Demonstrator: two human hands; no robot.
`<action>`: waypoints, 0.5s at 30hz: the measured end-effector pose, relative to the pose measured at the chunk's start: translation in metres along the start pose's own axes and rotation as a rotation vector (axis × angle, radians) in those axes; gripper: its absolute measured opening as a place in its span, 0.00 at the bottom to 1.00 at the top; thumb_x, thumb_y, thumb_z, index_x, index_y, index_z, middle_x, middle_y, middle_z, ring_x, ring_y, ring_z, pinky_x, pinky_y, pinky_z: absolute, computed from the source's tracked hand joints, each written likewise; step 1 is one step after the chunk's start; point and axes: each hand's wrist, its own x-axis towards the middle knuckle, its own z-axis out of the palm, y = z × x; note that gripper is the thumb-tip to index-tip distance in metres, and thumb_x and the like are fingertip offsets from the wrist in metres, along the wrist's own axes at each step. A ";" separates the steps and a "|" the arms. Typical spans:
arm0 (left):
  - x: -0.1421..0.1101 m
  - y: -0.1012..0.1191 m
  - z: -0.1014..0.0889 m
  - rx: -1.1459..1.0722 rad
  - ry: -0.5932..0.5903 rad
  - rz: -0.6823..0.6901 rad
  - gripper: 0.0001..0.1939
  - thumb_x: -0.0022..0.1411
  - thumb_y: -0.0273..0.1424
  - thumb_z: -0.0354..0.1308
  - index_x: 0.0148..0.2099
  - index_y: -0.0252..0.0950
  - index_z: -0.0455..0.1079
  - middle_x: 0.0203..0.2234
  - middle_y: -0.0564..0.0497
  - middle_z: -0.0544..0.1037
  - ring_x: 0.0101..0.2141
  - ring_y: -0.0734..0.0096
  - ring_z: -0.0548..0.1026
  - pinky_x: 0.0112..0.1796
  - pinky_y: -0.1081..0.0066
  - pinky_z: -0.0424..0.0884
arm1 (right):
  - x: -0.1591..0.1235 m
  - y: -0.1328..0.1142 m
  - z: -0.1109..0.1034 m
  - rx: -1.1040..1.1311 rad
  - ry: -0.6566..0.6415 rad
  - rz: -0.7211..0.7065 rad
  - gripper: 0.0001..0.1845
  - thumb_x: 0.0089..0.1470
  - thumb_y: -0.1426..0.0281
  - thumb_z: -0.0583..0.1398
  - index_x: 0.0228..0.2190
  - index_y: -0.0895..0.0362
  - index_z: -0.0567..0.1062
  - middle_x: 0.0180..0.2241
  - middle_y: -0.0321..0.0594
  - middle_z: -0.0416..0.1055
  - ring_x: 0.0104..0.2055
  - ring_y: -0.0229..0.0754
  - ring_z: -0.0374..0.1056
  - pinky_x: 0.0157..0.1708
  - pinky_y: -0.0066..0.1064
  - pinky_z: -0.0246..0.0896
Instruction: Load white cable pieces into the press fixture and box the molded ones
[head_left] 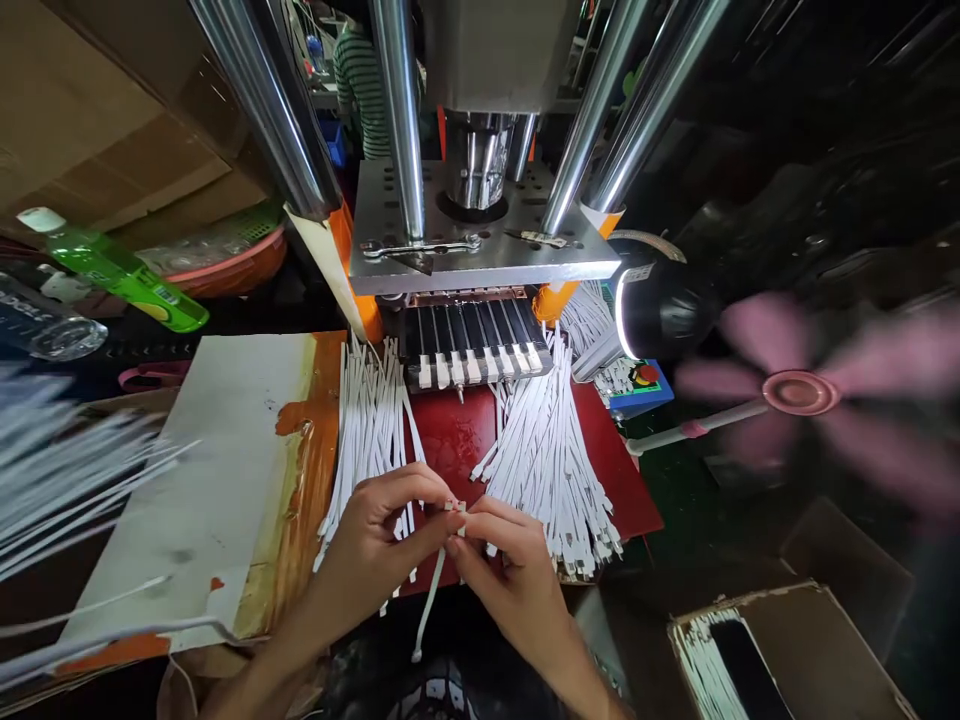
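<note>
My left hand (394,520) and my right hand (511,555) meet in front of the press, fingers closed in a pinch. Between their fingertips is the end of a short white cable (429,610), with a small white plug at that end. The rest of the cable hangs down toward my lap; the fingertips partly cover the plug. Beyond my hands lies a black mould (474,335) with a row of white pieces along its front edge. Bundles of white cables lie on either side, the left bundle (367,430) and the wider right bundle (551,460), on a red surface (454,425).
Above the mould is the press's steel plate (480,262), bearing a wrench (424,246). A lit lamp (664,310) and a spinning pink fan (801,392) stand right. A green bottle (124,270), a pale board (202,470) and blurred cables are left; a cardboard box (825,640) is lower right.
</note>
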 end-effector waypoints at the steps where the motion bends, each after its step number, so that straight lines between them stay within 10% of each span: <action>1: 0.001 0.001 -0.001 0.028 0.019 0.021 0.06 0.64 0.30 0.67 0.33 0.41 0.77 0.28 0.54 0.79 0.30 0.72 0.75 0.33 0.74 0.71 | 0.001 0.003 0.004 0.001 0.009 -0.005 0.11 0.64 0.71 0.60 0.28 0.56 0.74 0.25 0.33 0.64 0.28 0.36 0.61 0.28 0.28 0.52; 9: 0.073 -0.031 -0.041 0.267 0.363 0.162 0.06 0.65 0.36 0.65 0.37 0.40 0.77 0.40 0.50 0.79 0.44 0.63 0.78 0.49 0.63 0.72 | 0.012 0.010 -0.012 -0.069 -0.483 0.107 0.12 0.63 0.70 0.62 0.26 0.57 0.73 0.26 0.31 0.68 0.28 0.34 0.62 0.29 0.25 0.53; 15: 0.169 -0.079 -0.063 0.450 0.459 0.218 0.07 0.64 0.35 0.62 0.36 0.36 0.74 0.46 0.42 0.78 0.53 0.51 0.75 0.57 0.50 0.69 | 0.144 -0.012 -0.062 -0.184 -0.350 -0.042 0.25 0.62 0.53 0.63 0.21 0.56 0.67 0.20 0.30 0.64 0.21 0.33 0.57 0.24 0.26 0.50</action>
